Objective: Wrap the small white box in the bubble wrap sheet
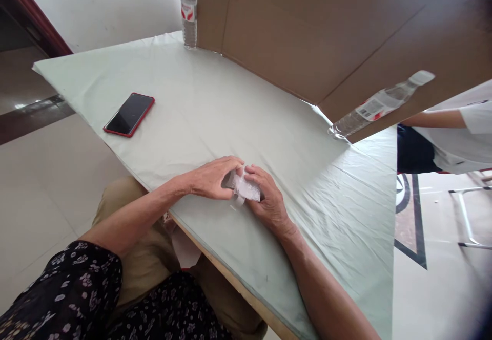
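A small whitish packet (248, 188) with a bubbly, wrap-like surface is between my two hands, just above or on the pale cloth. My right hand (269, 199) curls around its right end, fingers over the far side and thumb near the front. At its left end, my left hand (217, 177) is bent with thumb and fingertips closing on it. A short translucent strip (238, 202) hangs from the packet's near side, by the left thumb. What is inside the packet cannot be made out.
A table (200, 104) under pale green cloth carries a red-cased phone (129, 114) on the left. One water bottle (189, 15) stands at the back; another bottle (378, 107) is by the brown cardboard screen (277, 27). Another person's arm (434, 119) shows at right.
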{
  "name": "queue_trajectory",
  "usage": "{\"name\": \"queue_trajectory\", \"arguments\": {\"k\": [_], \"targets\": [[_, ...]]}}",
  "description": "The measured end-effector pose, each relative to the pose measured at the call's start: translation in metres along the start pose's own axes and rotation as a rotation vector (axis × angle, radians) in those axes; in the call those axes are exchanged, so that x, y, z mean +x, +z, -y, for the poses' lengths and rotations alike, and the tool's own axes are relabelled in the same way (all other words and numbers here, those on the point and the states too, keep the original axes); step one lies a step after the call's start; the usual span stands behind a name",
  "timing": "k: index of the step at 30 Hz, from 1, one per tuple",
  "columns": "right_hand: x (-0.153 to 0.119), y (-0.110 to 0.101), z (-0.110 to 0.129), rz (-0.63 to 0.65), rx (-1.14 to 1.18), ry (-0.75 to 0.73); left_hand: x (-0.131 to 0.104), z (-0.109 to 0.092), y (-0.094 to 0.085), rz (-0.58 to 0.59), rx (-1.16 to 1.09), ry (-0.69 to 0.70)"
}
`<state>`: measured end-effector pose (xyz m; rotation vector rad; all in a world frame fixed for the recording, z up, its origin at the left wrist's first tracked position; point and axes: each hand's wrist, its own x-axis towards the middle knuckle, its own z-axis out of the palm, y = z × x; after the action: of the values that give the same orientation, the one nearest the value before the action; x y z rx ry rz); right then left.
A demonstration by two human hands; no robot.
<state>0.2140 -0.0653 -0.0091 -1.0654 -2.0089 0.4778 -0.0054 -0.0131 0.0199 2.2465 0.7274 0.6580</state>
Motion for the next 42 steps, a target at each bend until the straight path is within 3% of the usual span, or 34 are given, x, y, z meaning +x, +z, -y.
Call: {"name": "queue_trajectory", "arguments": {"k": [4, 10, 15, 17, 20, 22, 26, 28, 34, 42], "targets": [[0.008, -0.004, 0.001, -0.016, 0.118, 0.099, -0.001, 0.001, 0.001, -0.050, 0.005, -0.019], [0.028, -0.011, 0.017, 0.151, 0.417, 0.487, 0.006, -0.011, -0.003, -0.119, -0.113, -0.309], [0.036, -0.004, 0.018, 0.115, 0.241, 0.522, 0.009, -0.011, -0.001, -0.156, -0.011, -0.368], [0.038, -0.001, 0.014, 0.113, 0.223, 0.528, 0.008, -0.009, -0.001, -0.170, -0.123, -0.387], [0.040, 0.002, 0.008, 0.106, 0.320, 0.543, 0.007, -0.005, -0.003, -0.077, -0.414, -0.380], [0.038, 0.001, 0.007, 0.037, 0.343, 0.533, 0.007, -0.003, -0.005, -0.011, -0.528, -0.363], [0.031, -0.006, 0.009, -0.304, 0.154, 0.449, 0.008, -0.002, -0.006, 0.013, -0.683, -0.349], [0.027, -0.009, 0.010, -0.355, 0.040, 0.390, 0.009, -0.002, -0.006, 0.013, -0.739, -0.353], [0.023, -0.004, 0.011, -0.130, -0.054, 0.266, 0.008, 0.002, -0.006, 0.036, -0.756, -0.315], [0.033, -0.006, 0.011, 0.050, -0.002, 0.336, 0.007, 0.000, -0.006, 0.049, -0.741, -0.320]]}}
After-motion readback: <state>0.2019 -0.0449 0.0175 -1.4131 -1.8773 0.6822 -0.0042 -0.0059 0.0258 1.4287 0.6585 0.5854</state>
